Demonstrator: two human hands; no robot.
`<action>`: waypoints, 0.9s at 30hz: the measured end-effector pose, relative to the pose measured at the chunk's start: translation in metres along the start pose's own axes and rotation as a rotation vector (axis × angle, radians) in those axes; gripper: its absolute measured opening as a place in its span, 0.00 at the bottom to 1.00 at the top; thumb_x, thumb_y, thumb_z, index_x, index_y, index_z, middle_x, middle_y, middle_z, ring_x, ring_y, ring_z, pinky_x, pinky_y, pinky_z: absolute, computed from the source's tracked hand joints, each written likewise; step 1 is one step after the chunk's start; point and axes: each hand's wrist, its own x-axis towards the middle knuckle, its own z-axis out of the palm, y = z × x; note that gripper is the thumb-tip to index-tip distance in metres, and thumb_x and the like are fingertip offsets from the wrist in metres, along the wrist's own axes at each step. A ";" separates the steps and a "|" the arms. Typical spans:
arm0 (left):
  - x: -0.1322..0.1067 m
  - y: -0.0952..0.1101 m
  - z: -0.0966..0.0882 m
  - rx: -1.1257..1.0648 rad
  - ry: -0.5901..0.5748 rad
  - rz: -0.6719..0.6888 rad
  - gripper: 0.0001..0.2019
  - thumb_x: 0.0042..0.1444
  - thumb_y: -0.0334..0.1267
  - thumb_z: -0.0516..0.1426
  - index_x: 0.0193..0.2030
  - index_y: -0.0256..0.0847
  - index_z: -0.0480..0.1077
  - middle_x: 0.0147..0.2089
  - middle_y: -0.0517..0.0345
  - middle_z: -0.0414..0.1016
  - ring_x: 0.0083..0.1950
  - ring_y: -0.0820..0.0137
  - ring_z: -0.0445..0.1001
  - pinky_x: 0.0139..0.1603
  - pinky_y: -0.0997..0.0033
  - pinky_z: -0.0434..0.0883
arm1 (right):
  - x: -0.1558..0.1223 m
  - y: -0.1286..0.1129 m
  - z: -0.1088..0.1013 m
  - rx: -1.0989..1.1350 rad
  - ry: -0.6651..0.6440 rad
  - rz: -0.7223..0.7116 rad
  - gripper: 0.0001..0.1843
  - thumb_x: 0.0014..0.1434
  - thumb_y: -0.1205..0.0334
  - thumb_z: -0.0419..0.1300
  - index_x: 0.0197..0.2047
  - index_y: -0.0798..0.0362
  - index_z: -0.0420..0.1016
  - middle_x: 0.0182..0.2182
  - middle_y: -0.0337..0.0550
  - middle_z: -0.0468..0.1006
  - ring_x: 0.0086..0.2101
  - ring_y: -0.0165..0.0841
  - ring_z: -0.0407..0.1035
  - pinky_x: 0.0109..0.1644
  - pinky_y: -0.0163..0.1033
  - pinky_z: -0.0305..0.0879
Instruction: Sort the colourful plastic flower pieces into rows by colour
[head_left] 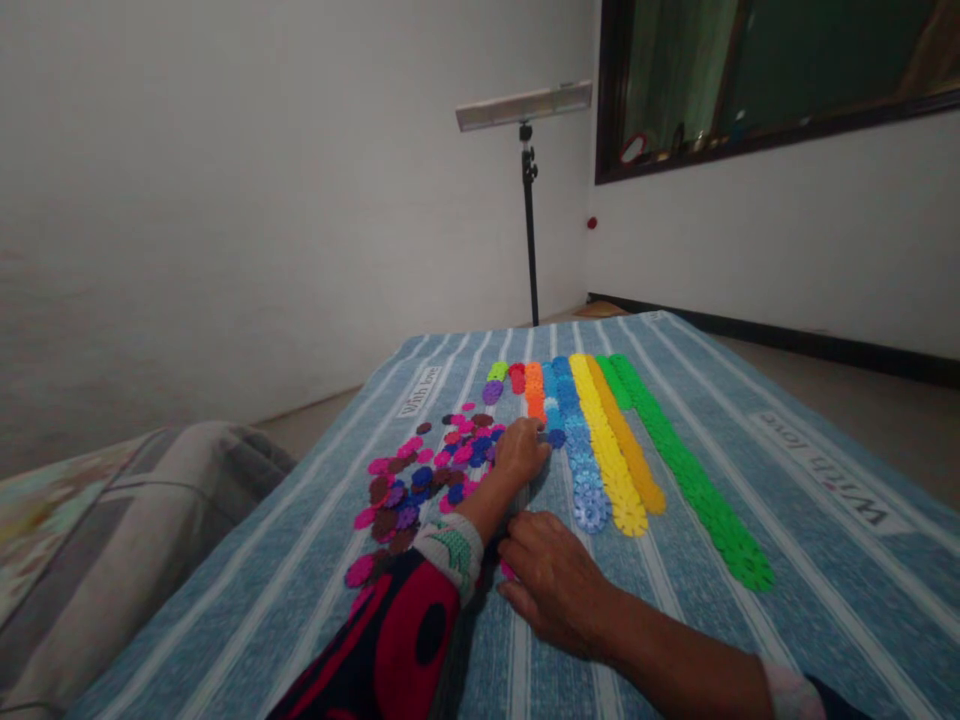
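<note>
Rows of flat plastic snowflake discs lie on a blue striped cloth (787, 500), sorted by colour: a green row (690, 480), an orange-yellow row (634, 455), a yellow row (607, 450), a blue row (577, 440), a short orange row (534, 390). My left hand (521, 450) reaches forward, fingers curled at a dark blue disc (556, 437) beside the blue row. My right hand (555, 580) rests on the cloth nearer to me, fingers bent over a pink disc (508, 571). A loose heap of pink, purple, brown and blue discs (420, 480) lies left of my left hand.
A light bar on a black stand (529, 200) stands by the white wall behind the cloth. A dark-framed window (750, 80) is at the upper right. A grey cushion or bedding (135, 530) lies at the left. Bare floor (862, 400) runs along the right.
</note>
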 end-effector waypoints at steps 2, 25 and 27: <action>-0.002 0.003 -0.003 0.030 -0.042 -0.073 0.15 0.53 0.39 0.59 0.47 0.39 0.76 0.47 0.49 0.79 0.49 0.62 0.76 0.47 0.69 0.70 | 0.000 -0.001 -0.002 -0.005 -0.004 0.007 0.08 0.60 0.61 0.61 0.41 0.54 0.69 0.41 0.46 0.71 0.45 0.40 0.62 0.51 0.46 0.60; -0.002 0.016 -0.002 0.104 -0.057 -0.097 0.14 0.55 0.43 0.57 0.42 0.40 0.79 0.46 0.47 0.80 0.50 0.60 0.77 0.44 0.69 0.70 | -0.001 0.001 0.001 0.006 -0.004 0.000 0.09 0.60 0.61 0.61 0.42 0.54 0.70 0.41 0.46 0.71 0.44 0.40 0.62 0.50 0.46 0.60; -0.003 0.017 -0.001 0.103 -0.054 -0.098 0.14 0.56 0.43 0.57 0.42 0.40 0.79 0.46 0.47 0.80 0.50 0.61 0.77 0.45 0.70 0.70 | -0.001 0.001 0.003 0.008 -0.004 -0.002 0.09 0.60 0.61 0.61 0.42 0.54 0.70 0.42 0.46 0.72 0.45 0.40 0.62 0.51 0.46 0.59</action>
